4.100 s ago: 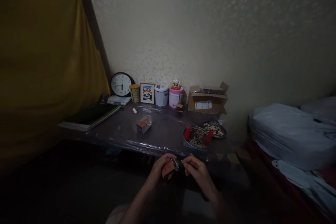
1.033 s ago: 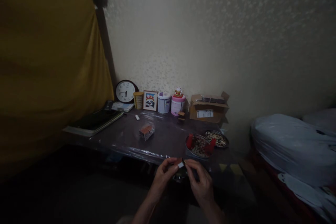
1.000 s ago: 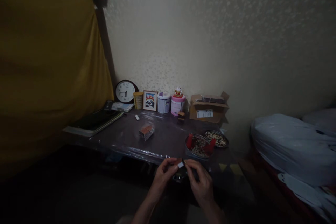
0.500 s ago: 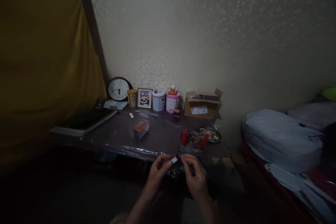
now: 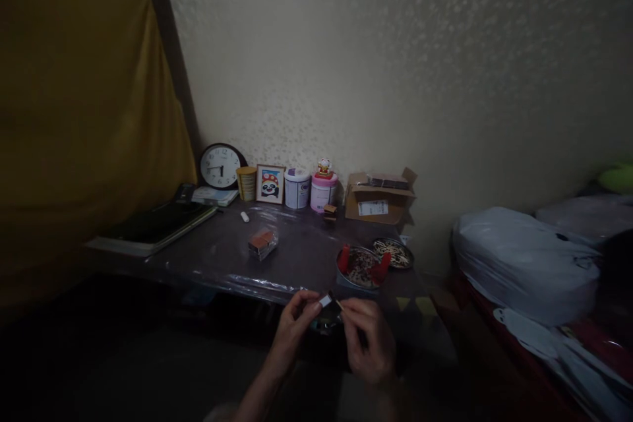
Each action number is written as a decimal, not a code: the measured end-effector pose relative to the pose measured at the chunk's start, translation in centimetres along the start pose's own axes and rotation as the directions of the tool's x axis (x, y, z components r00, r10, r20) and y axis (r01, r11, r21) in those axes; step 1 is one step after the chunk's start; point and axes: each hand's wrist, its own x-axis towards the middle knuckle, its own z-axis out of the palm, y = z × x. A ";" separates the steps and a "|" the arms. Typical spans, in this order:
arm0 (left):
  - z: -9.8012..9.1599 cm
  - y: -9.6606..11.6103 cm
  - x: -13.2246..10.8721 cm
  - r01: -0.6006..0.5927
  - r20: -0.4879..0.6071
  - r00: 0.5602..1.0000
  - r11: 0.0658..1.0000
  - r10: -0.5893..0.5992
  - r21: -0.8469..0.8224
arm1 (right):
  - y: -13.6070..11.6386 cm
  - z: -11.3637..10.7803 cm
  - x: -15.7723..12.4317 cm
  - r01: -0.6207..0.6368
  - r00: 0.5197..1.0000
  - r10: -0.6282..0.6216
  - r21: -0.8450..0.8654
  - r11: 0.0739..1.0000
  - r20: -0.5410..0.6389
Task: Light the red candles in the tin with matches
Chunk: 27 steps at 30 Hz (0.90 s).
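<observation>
In front of the table edge, my left hand point(image 5: 295, 324) pinches a small matchbox point(image 5: 325, 301), its white face turned up and its far end dark. My right hand point(image 5: 370, 337) is closed on a thin pale matchstick point(image 5: 339, 305), whose tip points at the dark end of the box. A small gap seems to lie between them. Just beyond my hands stands a round tin point(image 5: 360, 285) of loose dark-tipped sticks, with red pieces at both sides. Behind it, a shallow round lid point(image 5: 408, 262) holds more pale sticks.
On the plastic-covered table point(image 5: 212, 257) lie a wrapped stack of small boxes point(image 5: 263, 244) and a white piece point(image 5: 244, 217). A clock point(image 5: 220, 167), yellow cup point(image 5: 246, 183), framed panda picture point(image 5: 270, 184), two canisters and a cardboard box point(image 5: 380, 203) line the wall. White bags point(image 5: 524, 257) lie right.
My right hand has drawn slightly right and down, so more of the matchstick shows, apart from the box. The view has shifted a little; my left hand keeps its hold.
</observation>
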 end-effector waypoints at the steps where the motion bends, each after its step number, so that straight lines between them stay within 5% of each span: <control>1: 0.0 0.0 0.0 -0.004 0.004 1.000 1.000 0.004 -0.002 | 0.3 0.2 -0.1 0.001 0.999 -0.001 -0.015 1.000 0.034; 3: -0.1 0.0 0.0 -0.001 0.010 1.000 1.000 0.001 -0.013 | 1.3 0.6 -0.2 -0.080 0.995 0.083 -0.046 0.996 0.051; 8: -0.1 0.2 0.1 -0.002 0.001 1.000 0.998 0.002 -0.065 | 3.4 0.5 0.1 -0.356 0.924 0.357 0.033 0.934 -0.139; 27: -2.3 1.0 1.0 -0.019 -0.121 0.993 0.989 0.001 -0.148 | 5.0 -0.9 0.1 -0.540 0.793 0.566 0.171 0.824 -0.224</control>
